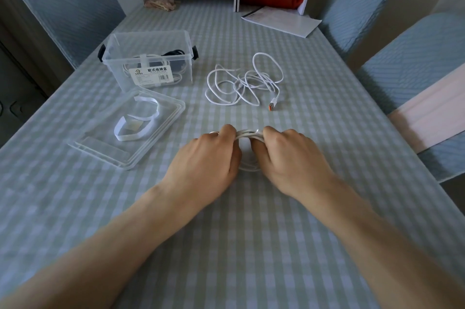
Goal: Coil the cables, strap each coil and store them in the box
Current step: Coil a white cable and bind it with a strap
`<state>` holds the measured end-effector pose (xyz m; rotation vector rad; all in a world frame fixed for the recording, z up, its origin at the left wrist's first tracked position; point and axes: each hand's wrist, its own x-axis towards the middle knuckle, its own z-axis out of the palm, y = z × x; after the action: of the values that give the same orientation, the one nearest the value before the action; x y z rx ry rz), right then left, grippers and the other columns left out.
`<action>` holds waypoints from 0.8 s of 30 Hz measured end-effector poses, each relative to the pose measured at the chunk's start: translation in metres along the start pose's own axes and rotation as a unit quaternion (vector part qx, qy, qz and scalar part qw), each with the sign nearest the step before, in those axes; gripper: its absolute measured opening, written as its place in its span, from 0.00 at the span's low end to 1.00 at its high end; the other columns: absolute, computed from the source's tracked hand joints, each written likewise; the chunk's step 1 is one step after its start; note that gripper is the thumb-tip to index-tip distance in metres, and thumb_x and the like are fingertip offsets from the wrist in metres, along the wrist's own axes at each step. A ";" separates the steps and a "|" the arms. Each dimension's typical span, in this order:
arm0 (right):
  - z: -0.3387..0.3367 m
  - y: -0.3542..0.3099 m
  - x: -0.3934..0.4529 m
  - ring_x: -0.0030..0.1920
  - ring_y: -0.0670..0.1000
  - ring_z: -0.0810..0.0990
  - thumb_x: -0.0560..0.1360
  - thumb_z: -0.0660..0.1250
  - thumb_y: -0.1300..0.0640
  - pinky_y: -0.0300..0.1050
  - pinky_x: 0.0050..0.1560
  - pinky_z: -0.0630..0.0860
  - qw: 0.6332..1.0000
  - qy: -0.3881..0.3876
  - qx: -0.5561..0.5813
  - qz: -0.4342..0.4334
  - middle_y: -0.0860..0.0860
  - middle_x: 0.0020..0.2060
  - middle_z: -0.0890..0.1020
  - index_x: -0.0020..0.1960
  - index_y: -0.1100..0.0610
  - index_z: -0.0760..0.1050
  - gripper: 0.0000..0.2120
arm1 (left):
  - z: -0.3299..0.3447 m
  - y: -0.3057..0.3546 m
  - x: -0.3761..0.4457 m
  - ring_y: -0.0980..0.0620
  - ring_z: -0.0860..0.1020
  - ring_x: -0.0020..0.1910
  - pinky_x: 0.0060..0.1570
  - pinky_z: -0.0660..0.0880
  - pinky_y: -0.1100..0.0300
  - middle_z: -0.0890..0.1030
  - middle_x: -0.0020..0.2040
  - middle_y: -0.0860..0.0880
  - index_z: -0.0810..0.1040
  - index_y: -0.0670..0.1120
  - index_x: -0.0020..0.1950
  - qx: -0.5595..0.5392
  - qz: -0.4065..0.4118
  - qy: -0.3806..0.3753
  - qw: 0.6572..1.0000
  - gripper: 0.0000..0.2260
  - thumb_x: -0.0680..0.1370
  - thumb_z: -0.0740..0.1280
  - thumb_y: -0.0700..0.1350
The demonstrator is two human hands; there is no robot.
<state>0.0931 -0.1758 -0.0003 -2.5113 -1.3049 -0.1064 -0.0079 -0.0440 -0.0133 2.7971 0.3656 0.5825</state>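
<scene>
Hands, left (208, 155) and right (286, 155), both curled tight on a white coil (247, 136) at table (251, 245) centre, loose cable (241, 82) at twelve o'clock, straps (137, 120) on the lid (125, 132) at ten, box (148, 62) beyond; loosening either hold before strapping would probably let the loops spring apart.
</scene>
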 end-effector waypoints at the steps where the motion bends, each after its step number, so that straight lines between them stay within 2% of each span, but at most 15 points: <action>1: 0.001 -0.001 0.000 0.34 0.59 0.67 0.83 0.53 0.49 0.49 0.36 0.60 1.000 -0.001 0.008 0.000 0.49 0.29 0.65 0.40 0.56 0.61 0.15 | 0.000 0.000 0.000 0.45 0.71 0.30 0.26 0.59 0.54 0.70 0.31 0.52 0.67 0.44 0.46 -0.014 0.000 -0.003 1.000 0.07 0.82 0.56 0.46; 4: 0.005 -0.001 0.001 0.33 0.58 0.71 0.82 0.53 0.48 0.49 0.35 0.64 1.000 0.005 0.030 -0.004 0.50 0.29 0.68 0.37 0.54 0.60 0.17 | 0.000 -0.001 0.002 0.43 0.73 0.31 0.27 0.60 0.54 0.70 0.32 0.51 0.66 0.44 0.47 -0.026 -0.006 -0.022 0.999 0.06 0.82 0.56 0.45; 7: 0.008 0.002 0.002 0.32 0.59 0.74 0.81 0.56 0.47 0.48 0.34 0.67 0.999 0.022 0.021 -0.023 0.52 0.30 0.74 0.39 0.55 0.65 0.16 | -0.003 -0.002 0.004 0.42 0.75 0.34 0.30 0.62 0.54 0.71 0.33 0.50 0.64 0.45 0.47 -0.001 -0.007 -0.046 0.999 0.05 0.81 0.56 0.45; 10: 0.009 0.006 0.002 0.28 0.59 0.75 0.79 0.60 0.46 0.45 0.29 0.64 0.994 0.083 -0.002 -0.069 0.51 0.29 0.77 0.41 0.57 0.69 0.15 | -0.008 -0.003 0.004 0.42 0.75 0.35 0.30 0.61 0.55 0.70 0.34 0.51 0.63 0.46 0.48 0.058 0.012 -0.054 0.997 0.04 0.81 0.56 0.44; 13: 0.008 0.003 0.003 0.24 0.59 0.76 0.77 0.53 0.44 0.42 0.26 0.64 0.990 0.102 -0.020 -0.097 0.52 0.27 0.79 0.46 0.59 0.74 0.20 | -0.014 -0.002 0.005 0.44 0.70 0.30 0.26 0.55 0.57 0.67 0.31 0.52 0.62 0.46 0.46 0.108 0.036 -0.030 0.993 0.04 0.80 0.56 0.43; 14: 0.006 0.000 0.003 0.23 0.59 0.77 0.77 0.55 0.45 0.41 0.26 0.63 0.988 0.112 -0.038 -0.097 0.52 0.28 0.79 0.50 0.61 0.75 0.20 | -0.015 -0.002 0.004 0.46 0.67 0.28 0.25 0.53 0.58 0.66 0.31 0.52 0.62 0.46 0.46 0.119 0.040 -0.021 0.992 0.05 0.79 0.56 0.43; 16: 0.001 -0.002 0.003 0.22 0.57 0.76 0.73 0.67 0.48 0.39 0.26 0.61 0.985 0.133 -0.070 -0.088 0.53 0.30 0.79 0.59 0.64 0.74 0.22 | -0.015 -0.003 0.004 0.49 0.62 0.24 0.24 0.51 0.59 0.64 0.29 0.52 0.62 0.45 0.44 0.130 0.052 -0.008 0.990 0.06 0.78 0.58 0.41; 17: 0.000 -0.002 0.003 0.22 0.57 0.76 0.70 0.72 0.50 0.39 0.26 0.59 0.983 0.141 -0.083 -0.087 0.53 0.30 0.79 0.59 0.63 0.75 0.23 | -0.014 -0.003 0.004 0.51 0.58 0.22 0.23 0.49 0.59 0.62 0.27 0.53 0.62 0.45 0.42 0.138 0.063 -0.007 0.988 0.08 0.77 0.61 0.40; 19: 0.000 -0.005 0.004 0.21 0.57 0.74 0.67 0.76 0.53 0.38 0.26 0.57 0.979 0.141 -0.108 -0.103 0.53 0.28 0.76 0.44 0.60 0.75 0.15 | -0.018 0.001 0.004 0.53 0.53 0.20 0.24 0.44 0.63 0.59 0.25 0.54 0.61 0.46 0.39 0.163 0.079 -0.030 0.983 0.13 0.71 0.66 0.37; 20: 0.000 -0.008 0.005 0.19 0.57 0.72 0.67 0.76 0.55 0.38 0.27 0.55 0.979 0.134 -0.110 -0.105 0.53 0.25 0.74 0.36 0.58 0.70 0.14 | -0.020 0.003 0.005 0.52 0.53 0.19 0.25 0.43 0.65 0.61 0.24 0.53 0.60 0.46 0.38 0.168 0.078 -0.025 0.982 0.13 0.69 0.66 0.37; 21: 0.002 -0.010 0.007 0.17 0.57 0.69 0.68 0.74 0.57 0.37 0.27 0.53 0.981 0.128 -0.104 -0.101 0.53 0.22 0.72 0.32 0.56 0.64 0.18 | -0.022 0.005 0.006 0.51 0.54 0.19 0.25 0.43 0.66 0.63 0.23 0.52 0.60 0.46 0.38 0.165 0.070 -0.014 0.984 0.12 0.69 0.64 0.38; 22: 0.003 -0.010 0.009 0.16 0.57 0.68 0.68 0.72 0.57 0.36 0.27 0.51 0.983 0.120 -0.099 -0.095 0.54 0.20 0.70 0.32 0.55 0.60 0.19 | -0.022 0.007 0.007 0.50 0.56 0.19 0.26 0.43 0.67 0.66 0.23 0.52 0.60 0.47 0.38 0.157 0.060 -0.002 0.986 0.09 0.69 0.62 0.41; 24: 0.003 -0.012 0.010 0.18 0.59 0.68 0.72 0.66 0.56 0.38 0.26 0.50 0.986 0.117 -0.085 -0.079 0.55 0.20 0.71 0.33 0.55 0.59 0.17 | -0.022 0.009 0.008 0.47 0.63 0.18 0.27 0.43 0.67 0.70 0.23 0.51 0.62 0.48 0.38 0.147 0.043 0.018 0.988 0.06 0.70 0.60 0.43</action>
<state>0.0888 -0.1602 0.0021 -2.4344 -1.4458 -0.5539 -0.0082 -0.0454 0.0119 3.1019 0.3663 0.6449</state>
